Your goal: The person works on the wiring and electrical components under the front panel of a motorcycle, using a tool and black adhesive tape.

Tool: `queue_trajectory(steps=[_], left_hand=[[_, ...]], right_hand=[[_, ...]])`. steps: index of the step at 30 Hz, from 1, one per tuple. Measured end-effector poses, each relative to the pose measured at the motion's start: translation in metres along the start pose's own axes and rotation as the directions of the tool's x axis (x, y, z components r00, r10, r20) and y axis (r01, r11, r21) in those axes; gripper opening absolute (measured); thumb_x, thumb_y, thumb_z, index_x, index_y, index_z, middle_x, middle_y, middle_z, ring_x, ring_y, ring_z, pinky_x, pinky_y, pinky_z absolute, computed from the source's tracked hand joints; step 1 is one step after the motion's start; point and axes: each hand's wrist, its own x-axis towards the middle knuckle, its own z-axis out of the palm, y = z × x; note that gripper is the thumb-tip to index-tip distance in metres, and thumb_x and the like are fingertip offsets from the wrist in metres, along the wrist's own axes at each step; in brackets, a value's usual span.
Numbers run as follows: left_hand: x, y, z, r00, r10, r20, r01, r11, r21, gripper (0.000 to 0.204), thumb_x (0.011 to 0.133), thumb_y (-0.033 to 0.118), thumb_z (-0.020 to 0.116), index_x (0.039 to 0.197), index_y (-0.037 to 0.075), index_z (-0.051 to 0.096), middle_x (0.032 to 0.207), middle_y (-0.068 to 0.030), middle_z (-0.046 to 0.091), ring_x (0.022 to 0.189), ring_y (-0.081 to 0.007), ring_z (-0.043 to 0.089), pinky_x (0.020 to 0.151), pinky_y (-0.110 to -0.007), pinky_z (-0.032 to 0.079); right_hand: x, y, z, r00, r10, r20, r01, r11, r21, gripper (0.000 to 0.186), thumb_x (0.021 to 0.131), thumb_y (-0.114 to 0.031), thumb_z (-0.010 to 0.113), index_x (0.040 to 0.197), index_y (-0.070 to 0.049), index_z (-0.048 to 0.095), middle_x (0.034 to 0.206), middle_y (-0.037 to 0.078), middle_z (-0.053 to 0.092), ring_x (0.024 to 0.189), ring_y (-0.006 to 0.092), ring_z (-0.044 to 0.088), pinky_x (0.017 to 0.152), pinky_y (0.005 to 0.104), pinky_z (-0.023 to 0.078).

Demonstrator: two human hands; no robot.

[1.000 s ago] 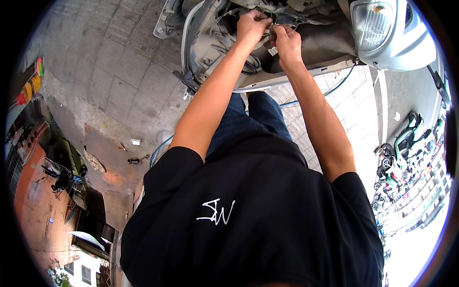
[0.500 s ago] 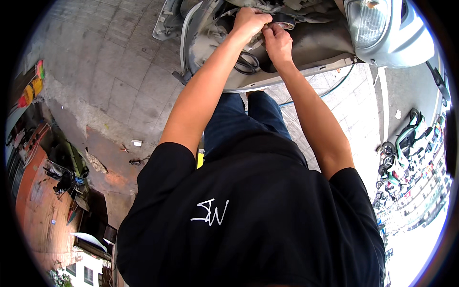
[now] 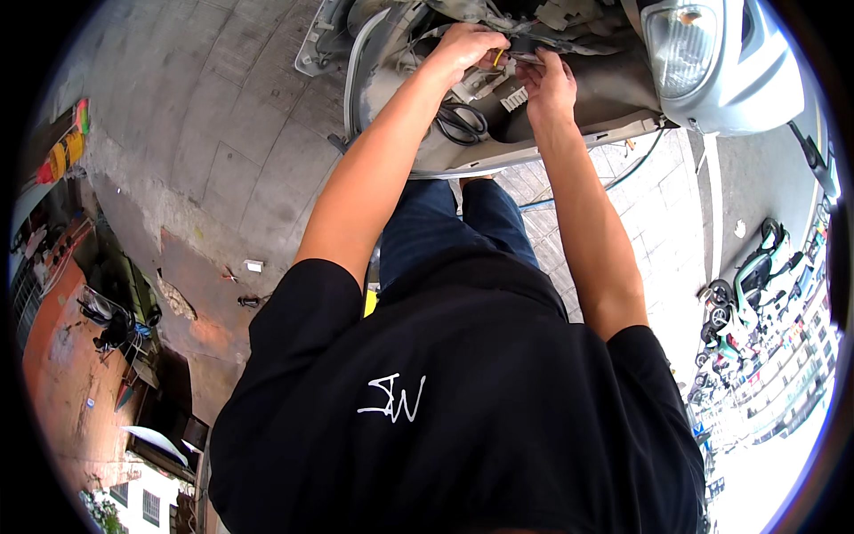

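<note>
Both of my hands reach into the opened body of a light-coloured scooter-like vehicle. My left hand is closed, with thumb and fingers pinched together. A short yellow wire shows at its fingertips. A little to its right, my right hand is also closed in a pinch, its fingertips around a thin piece too small to make out. Between the hands lies a dark strip; tape or cable, I cannot tell. Below them are a pale ribbed connector and a looped black cable.
The vehicle's headlight is at the upper right. A blue hose or cable runs over the paving beyond my legs. Several parked scooters line the far right; a small white box lies on the ground at left.
My right hand has moved right, away from my left hand. The round black piece beside it no longer shows there. The yellow wire and the pale connector have come into sight.
</note>
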Motion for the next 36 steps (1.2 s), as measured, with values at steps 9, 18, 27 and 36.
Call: queue_trajectory(steps=[9, 18, 27, 36], left_hand=[[0.008, -0.002, 0.003, 0.998, -0.044, 0.05, 0.048, 0.995, -0.083, 0.019, 0.082, 0.018, 0.066, 0.089, 0.001, 0.065, 0.081, -0.0071, 0.066, 0.072, -0.0171, 0.066, 0.072, -0.03, 0.057], [0.012, -0.005, 0.0, 0.97, -0.055, 0.237, 0.107, 0.971, -0.215, 0.021, 0.088, 0.018, 0.06, 0.097, -0.001, 0.063, 0.094, -0.0112, 0.068, 0.084, -0.0207, 0.067, 0.079, -0.036, 0.057], [0.012, -0.04, 0.003, 0.953, 0.007, 0.304, 0.185, 0.781, -0.596, 0.017, 0.09, 0.02, 0.066, 0.098, 0.005, 0.063, 0.092, -0.0055, 0.067, 0.085, -0.0202, 0.064, 0.089, -0.041, 0.052], [0.009, -0.035, 0.018, 0.944, 0.022, 0.329, 0.204, 0.745, -0.635, 0.019, 0.092, 0.023, 0.063, 0.1, 0.006, 0.062, 0.096, -0.0071, 0.068, 0.087, -0.0201, 0.063, 0.078, -0.036, 0.049]], right_hand=[[-0.005, -0.002, -0.009, 0.984, 0.03, 0.174, -0.081, 0.951, 0.299, 0.013, 0.085, -0.007, 0.059, 0.095, -0.001, 0.054, 0.088, 0.011, 0.063, 0.079, 0.0233, 0.059, 0.077, 0.0371, 0.051], [-0.007, -0.017, -0.006, 0.961, 0.2, 0.192, -0.257, 0.903, 0.345, 0.017, 0.09, -0.014, 0.058, 0.099, 0.001, 0.056, 0.094, 0.013, 0.064, 0.088, 0.0249, 0.06, 0.081, 0.0369, 0.05], [-0.029, -0.029, -0.004, 0.967, 0.151, 0.204, -0.145, 0.989, -0.044, 0.027, 0.092, -0.027, 0.064, 0.106, -0.005, 0.056, 0.095, 0.006, 0.062, 0.087, 0.0173, 0.059, 0.075, 0.0328, 0.05], [-0.025, -0.001, -0.013, 0.973, 0.149, 0.178, -0.118, 0.978, -0.174, 0.021, 0.09, -0.023, 0.068, 0.096, -0.008, 0.054, 0.082, 0.002, 0.061, 0.072, 0.0118, 0.058, 0.063, 0.0278, 0.049]])
